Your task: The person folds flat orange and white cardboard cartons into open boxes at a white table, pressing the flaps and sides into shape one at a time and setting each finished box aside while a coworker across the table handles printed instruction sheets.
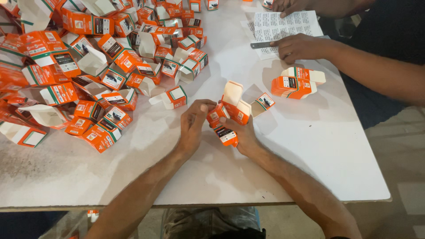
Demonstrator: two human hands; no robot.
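head view: you're mid-fold on a small orange carton [228,116], just above the white table [310,146]. left hand [192,126] pinches its end, right hand [243,135] grips underneath; next, the open white flap needs tucking in.

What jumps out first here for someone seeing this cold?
The big heap of orange and white cartons covering the left half of the white table. Next, at the centre, the left hand and right hand together grip a few orange cartons, one with its flap open. At top right, another person's hand rests on a printed sheet beside a metal ruler, with a small stack of flat cartons just below.
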